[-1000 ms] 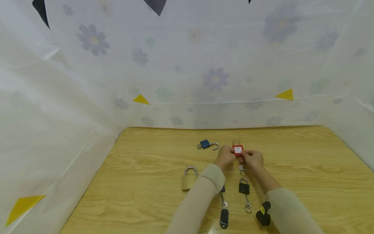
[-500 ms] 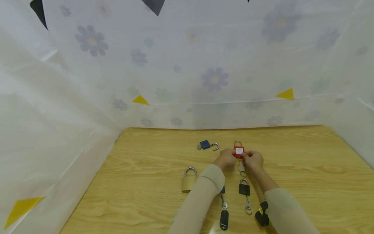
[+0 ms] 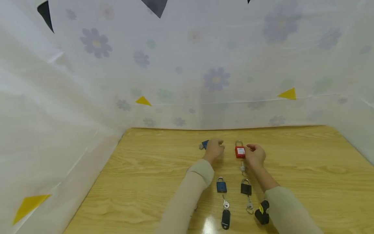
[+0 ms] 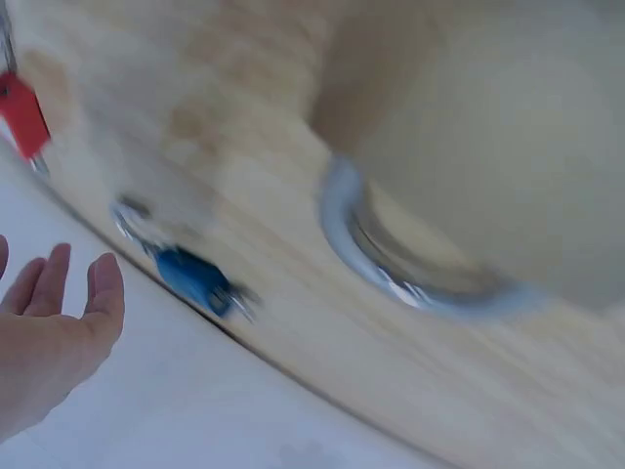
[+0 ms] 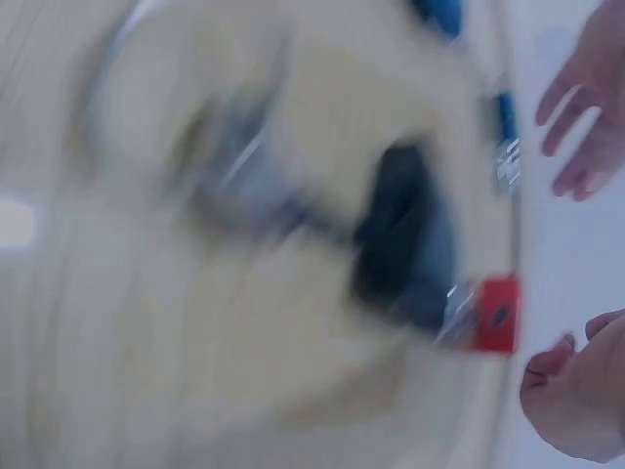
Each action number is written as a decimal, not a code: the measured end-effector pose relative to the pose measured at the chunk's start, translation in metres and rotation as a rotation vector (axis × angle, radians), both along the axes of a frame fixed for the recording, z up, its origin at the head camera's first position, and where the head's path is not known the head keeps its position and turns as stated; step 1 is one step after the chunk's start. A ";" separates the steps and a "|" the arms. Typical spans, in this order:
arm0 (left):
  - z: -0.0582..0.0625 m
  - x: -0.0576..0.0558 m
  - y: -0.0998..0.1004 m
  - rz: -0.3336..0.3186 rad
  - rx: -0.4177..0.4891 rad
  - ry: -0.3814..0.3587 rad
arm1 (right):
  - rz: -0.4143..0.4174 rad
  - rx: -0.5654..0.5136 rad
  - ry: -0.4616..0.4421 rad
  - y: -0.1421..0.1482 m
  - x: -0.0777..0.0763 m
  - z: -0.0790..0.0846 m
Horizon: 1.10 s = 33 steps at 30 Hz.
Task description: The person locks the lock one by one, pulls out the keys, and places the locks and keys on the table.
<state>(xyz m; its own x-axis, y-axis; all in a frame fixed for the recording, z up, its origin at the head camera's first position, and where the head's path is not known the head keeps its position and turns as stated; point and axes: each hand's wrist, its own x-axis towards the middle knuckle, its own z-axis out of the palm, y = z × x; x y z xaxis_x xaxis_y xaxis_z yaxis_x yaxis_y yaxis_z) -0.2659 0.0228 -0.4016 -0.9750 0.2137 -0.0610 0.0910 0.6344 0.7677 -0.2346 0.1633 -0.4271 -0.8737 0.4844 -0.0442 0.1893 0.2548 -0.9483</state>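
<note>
My left hand (image 3: 214,150) is in front of the far blue padlock (image 3: 205,144), fingers spread and nothing in them. In the left wrist view the left hand (image 4: 59,332) is apart from that blue padlock (image 4: 191,280), whose shackle stands unlatched. A red padlock (image 3: 240,152) with a white label lies to the right, its shackle pointing away; a key on a ring (image 3: 243,167) lies just below it. Beside the red padlock is my right hand (image 3: 255,156), fingers loosely bent. The right wrist view, blurred, shows the right hand (image 5: 581,391) holding nothing.
Nearer lie a second blue padlock (image 3: 221,186) with a key and black tag (image 3: 226,219), a black padlock (image 3: 246,188) with its key (image 3: 249,206), and a black-and-yellow lock (image 3: 262,213) by the right sleeve. The left forearm hides most of a large padlock; its shackle (image 4: 376,259) shows.
Both hands have let go of the red padlock, which stays on the table. My left hand has moved left toward the far blue padlock; the right has barely moved.
</note>
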 end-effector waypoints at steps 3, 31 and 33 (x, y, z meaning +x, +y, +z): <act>0.002 -0.011 -0.023 0.043 -0.017 0.095 | 0.132 -0.276 -0.031 -0.016 0.000 0.015; -0.159 -0.137 -0.029 0.217 -0.409 0.309 | 0.253 -0.983 -0.081 -0.047 -0.169 -0.242; -0.187 -0.162 -0.026 0.218 -0.379 0.255 | 0.284 -0.953 -0.071 -0.043 -0.171 -0.243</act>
<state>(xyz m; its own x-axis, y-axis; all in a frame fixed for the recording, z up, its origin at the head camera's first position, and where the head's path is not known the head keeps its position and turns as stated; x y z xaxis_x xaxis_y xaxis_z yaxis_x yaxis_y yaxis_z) -0.4281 -0.0029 -0.5891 -0.9884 0.0120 0.1514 0.0798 0.8892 0.4506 -0.4055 0.1200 -0.6705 -0.9319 -0.0076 -0.3626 0.3038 -0.5623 -0.7691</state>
